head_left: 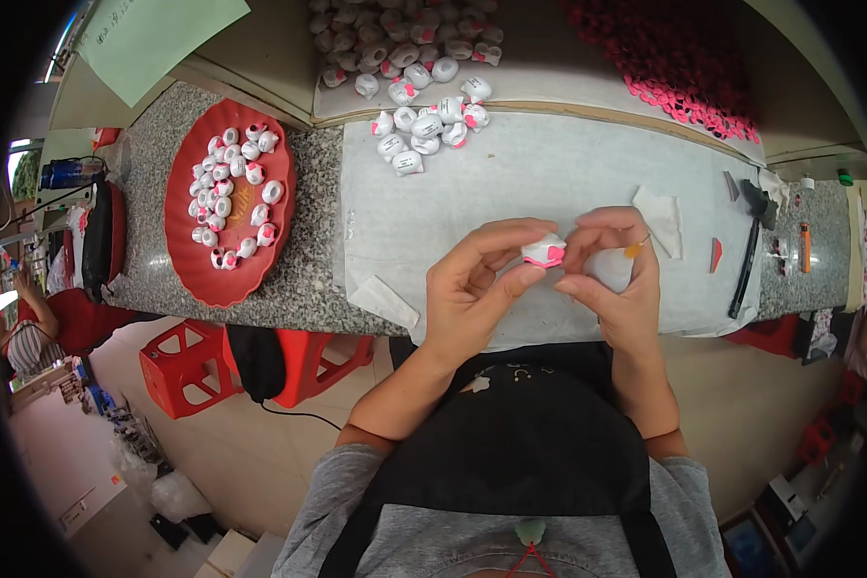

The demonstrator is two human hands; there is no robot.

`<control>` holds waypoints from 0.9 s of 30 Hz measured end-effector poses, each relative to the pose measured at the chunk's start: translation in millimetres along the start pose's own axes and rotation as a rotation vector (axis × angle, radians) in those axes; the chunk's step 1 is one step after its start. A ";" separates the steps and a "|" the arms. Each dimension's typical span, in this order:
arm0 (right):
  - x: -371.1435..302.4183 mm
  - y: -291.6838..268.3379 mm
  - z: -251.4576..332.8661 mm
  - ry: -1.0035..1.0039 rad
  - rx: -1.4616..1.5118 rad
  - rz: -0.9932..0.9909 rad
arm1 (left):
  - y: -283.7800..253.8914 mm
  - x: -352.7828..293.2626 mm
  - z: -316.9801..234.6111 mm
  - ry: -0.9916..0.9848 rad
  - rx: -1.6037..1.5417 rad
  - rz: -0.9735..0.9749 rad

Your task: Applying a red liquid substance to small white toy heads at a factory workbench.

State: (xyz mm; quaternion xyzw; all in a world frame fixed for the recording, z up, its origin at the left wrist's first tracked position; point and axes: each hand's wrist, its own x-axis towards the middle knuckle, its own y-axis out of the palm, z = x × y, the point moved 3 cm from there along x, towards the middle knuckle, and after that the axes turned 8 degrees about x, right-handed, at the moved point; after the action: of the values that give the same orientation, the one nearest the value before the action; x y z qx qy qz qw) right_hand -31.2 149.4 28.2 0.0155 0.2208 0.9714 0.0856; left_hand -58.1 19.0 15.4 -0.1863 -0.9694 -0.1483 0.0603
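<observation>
Above the white-covered worktop, my left hand pinches a small white toy head with pink trim between thumb and fingertips. Close beside it, my right hand curls round a small translucent squeeze bottle with a yellow-orange tip and a thin needle. The right fingertips come near the toy head; whether they touch it I cannot tell. On the left, a red scalloped plate carries several similar white pieces. More white toy heads lie loose at the far edge of the covering.
A shelf behind holds a heap of white pieces and a heap of pink parts. Towards the right lie a white cloth, a black pen-like tool and an orange tool. Red stools stand below left.
</observation>
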 end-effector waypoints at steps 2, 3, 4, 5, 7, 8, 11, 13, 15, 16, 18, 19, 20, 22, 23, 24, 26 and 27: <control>0.3 2.4 0.2 0.074 -0.061 0.100 | 0.8 1.1 -2.9 -0.065 -0.047 0.005; 0.7 2.7 -0.6 0.075 -0.062 0.098 | 1.0 1.1 -2.0 -0.129 -0.093 0.012; 1.2 3.9 -2.8 0.109 -0.051 0.106 | -1.1 -0.2 0.8 -0.131 -0.094 0.012; 1.6 5.7 -3.7 0.142 -0.038 0.118 | -3.3 -2.0 2.9 -0.118 -0.114 0.044; 1.2 5.0 -3.8 0.143 -0.026 0.110 | -4.3 -2.8 2.8 -0.106 -0.133 0.074; 1.0 3.4 -4.9 0.118 0.003 0.112 | -4.0 -2.4 3.4 -0.117 -0.137 0.084; -0.8 2.0 -5.5 0.087 0.046 0.125 | -4.4 0.0 4.7 -0.041 -0.088 0.109; -1.8 0.6 -6.0 0.077 0.058 0.133 | -3.7 0.7 4.8 0.044 -0.036 0.126; -1.9 0.4 -7.1 0.056 0.071 0.158 | -4.4 0.5 4.9 0.064 -0.043 0.113; -2.0 0.6 -6.6 0.057 0.071 0.159 | -4.9 1.1 4.6 0.063 -0.043 0.112; -2.2 0.9 -5.3 0.083 0.101 0.128 | -4.8 2.7 4.2 -0.014 -0.065 0.167; -2.2 0.7 -5.4 0.084 0.101 0.129 | -4.9 2.8 2.9 -0.014 -0.065 0.166; -2.1 0.0 -5.6 0.085 0.092 0.122 | -5.0 2.9 2.5 -0.040 -0.065 0.166; -1.7 -0.3 -5.9 0.087 0.083 0.115 | -4.3 2.3 1.8 -0.066 -0.065 0.165; -1.8 0.1 -6.2 0.101 0.082 0.113 | -3.9 1.3 1.1 -0.054 -0.035 0.138; -2.0 0.4 -6.3 0.114 0.081 0.110 | -3.7 0.3 0.8 -0.042 -0.006 0.112; -2.5 1.7 -4.3 0.132 0.070 0.109 | -3.5 -1.4 1.1 -0.030 -0.003 0.097; -2.8 2.2 -4.2 0.148 0.060 0.108 | -3.7 -2.0 1.3 -0.017 0.001 0.081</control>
State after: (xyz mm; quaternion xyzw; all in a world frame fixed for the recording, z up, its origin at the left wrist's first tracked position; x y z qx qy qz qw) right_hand -29.1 145.2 25.4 -0.0420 0.2544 0.9661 0.0158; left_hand -57.8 15.4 12.8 -0.2269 -0.9615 -0.1439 0.0580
